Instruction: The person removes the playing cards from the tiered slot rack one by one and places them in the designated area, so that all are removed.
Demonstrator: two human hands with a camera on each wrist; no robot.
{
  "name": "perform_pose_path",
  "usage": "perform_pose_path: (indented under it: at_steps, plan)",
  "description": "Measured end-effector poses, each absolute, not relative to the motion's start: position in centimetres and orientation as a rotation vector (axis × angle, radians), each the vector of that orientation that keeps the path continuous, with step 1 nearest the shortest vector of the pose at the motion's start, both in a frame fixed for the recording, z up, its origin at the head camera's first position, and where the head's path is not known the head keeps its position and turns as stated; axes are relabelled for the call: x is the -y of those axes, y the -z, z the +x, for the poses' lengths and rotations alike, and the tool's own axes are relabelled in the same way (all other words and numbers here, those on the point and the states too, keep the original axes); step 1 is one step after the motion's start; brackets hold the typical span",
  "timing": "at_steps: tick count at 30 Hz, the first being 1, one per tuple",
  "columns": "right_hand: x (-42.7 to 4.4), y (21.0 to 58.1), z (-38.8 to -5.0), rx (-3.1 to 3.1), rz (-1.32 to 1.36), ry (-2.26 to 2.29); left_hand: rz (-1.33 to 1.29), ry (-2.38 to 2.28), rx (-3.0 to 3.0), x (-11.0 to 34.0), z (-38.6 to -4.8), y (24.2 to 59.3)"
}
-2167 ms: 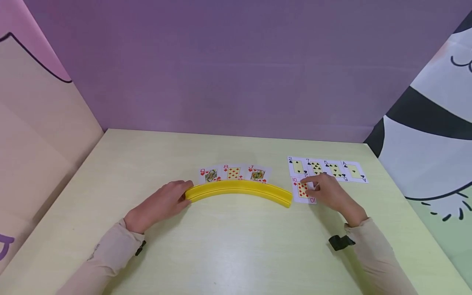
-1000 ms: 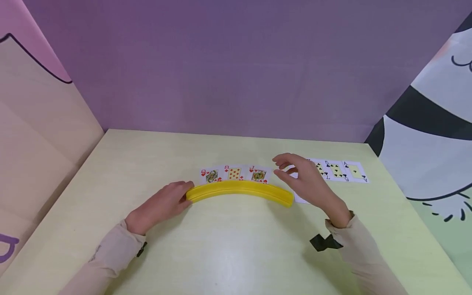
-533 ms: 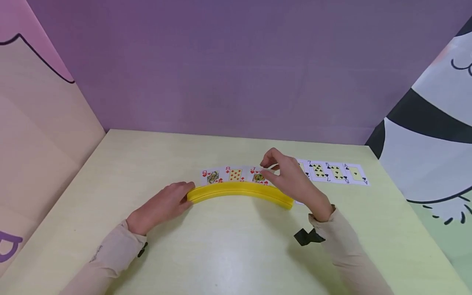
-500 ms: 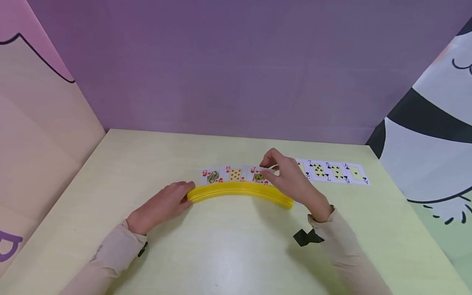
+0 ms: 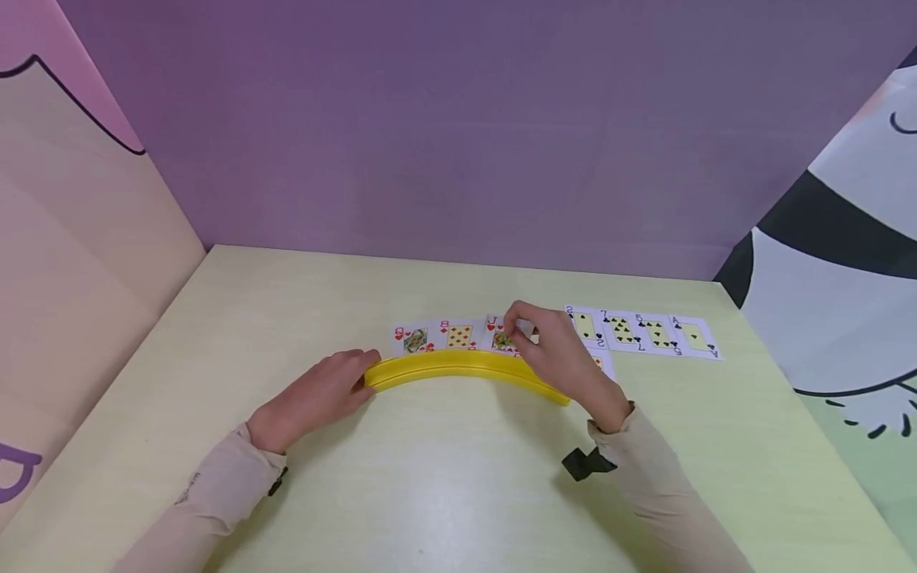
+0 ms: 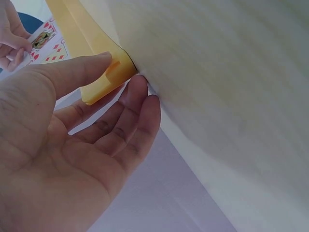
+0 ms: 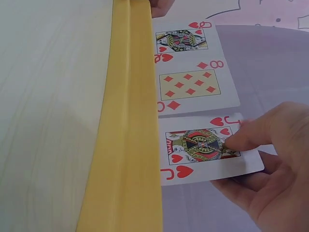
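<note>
A curved yellow card holder [image 5: 458, 364] stands on the table, with playing cards upright in its slot. My left hand [image 5: 318, 398] grips its left end, thumb on the near side and fingers behind. From left to right the holder bears the queen of hearts [image 7: 181, 41], the eight of diamonds [image 7: 189, 87] and the jack of hearts [image 7: 203, 147]. My right hand [image 5: 559, 346] pinches the jack near its upper right corner, thumb on the face and fingers behind. The jack's lower edge is hidden by the holder, and it leans apart from the eight.
On the right, the two [image 5: 584, 325], seven [image 5: 621, 329], a black spot card [image 5: 656, 334] and the ace [image 5: 692, 337] lie face up in a row. Below the two lies the ten of diamonds [image 5: 603, 363], partly covered by my right hand. A purple wall rises behind the table [image 5: 430, 477].
My right hand has moved left from the ten of diamonds to the jack and now pinches it. The jack has risen and tilted slightly. My left hand keeps its grip on the holder.
</note>
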State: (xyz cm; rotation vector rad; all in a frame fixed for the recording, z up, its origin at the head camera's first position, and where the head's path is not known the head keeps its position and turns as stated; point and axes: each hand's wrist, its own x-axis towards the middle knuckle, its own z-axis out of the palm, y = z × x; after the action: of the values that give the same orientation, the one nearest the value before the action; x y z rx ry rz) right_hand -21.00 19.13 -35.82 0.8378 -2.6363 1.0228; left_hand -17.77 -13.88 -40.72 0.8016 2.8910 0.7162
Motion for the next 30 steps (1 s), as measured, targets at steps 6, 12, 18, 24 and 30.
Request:
perform_pose_path:
  at_steps: [6,12,18,24,30]
  plan:
    - [-19.4,35.8,-21.1,2.690,0.802,-1.008,0.801,-0.722,-2.883,14.0,-17.8,40.8]
    - [-19.7,35.5,-21.2,2.720,0.785,-0.989,0.853,-0.744,-2.888,14.1,-17.9,40.9]
    - [-19.9,35.5,-21.3,2.711,0.772,-0.967,0.840,-0.749,-2.874,14.2,-18.0,41.0]
    - [-20.0,35.3,-21.5,2.678,0.801,-0.959,0.835,-0.754,-2.869,14.3,-18.0,41.2]
    - [-20.7,34.6,-21.2,2.586,0.832,-0.940,0.844,-0.755,-2.874,14.2,-18.1,41.1]
